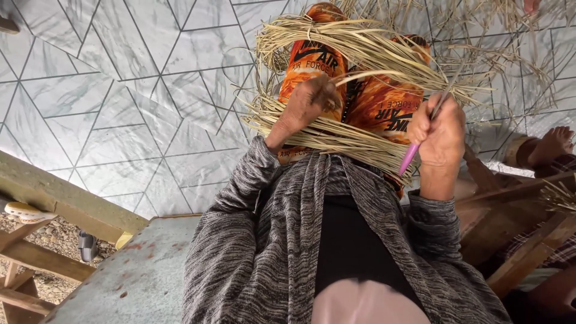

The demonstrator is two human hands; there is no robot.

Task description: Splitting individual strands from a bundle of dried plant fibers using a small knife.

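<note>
Over the person's lap, clad in orange patterned trousers (312, 63), a loose bundle of pale dried straw strips (342, 48) lies draped across both knees and spills toward the grey-white tiled floor (90, 90). Well apart from its partner, the left hand (306, 105) presses down with curled fingers on the lower strands of the bundle, while the right hand (441, 135) is closed around a slim pink-handled tool (414, 153) whose tip points up into the strands. Grey knitted cardigan sleeves (240, 198) cover both arms.
</note>
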